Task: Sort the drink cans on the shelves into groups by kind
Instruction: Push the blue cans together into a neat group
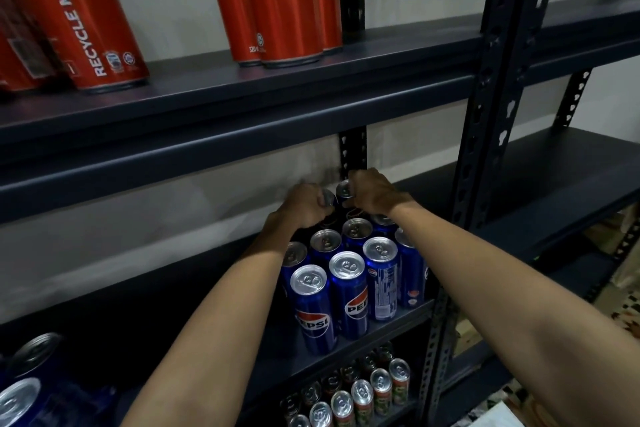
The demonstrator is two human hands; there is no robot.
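At the far end of the middle shelf, against the pale wall, two slim blue aluminium cans with silver tops sit at the back of the Pepsi cluster, and each one is in a hand. The left hand (304,201) curls its fingers over the rim of the left back can (327,198), gripping it from above; the right hand (372,192) does the same to the right back can (344,189), whose silver lid peeks out just left of the knuckles. Both cans lie directly beneath the fingers, bodies hidden behind the rows in front, so only their tops show. The overhand hold looks chosen because the packed neighbours leave no room to reach the sides.

Nearer, the remaining blue Pepsi cans (348,291) stand upright in tight rows, touching one another, evidently grouped by kind already. The dark metal middle shelf (398,321) carries them close to its right edge, beside the perforated upright post (485,107). Above, tall red cola cans (284,0) stand in two clumps on the upper shelf (242,104). Below, small red-and-green cans (381,388) fill the lower tier, and more blue cans (20,399) appear at the near left.
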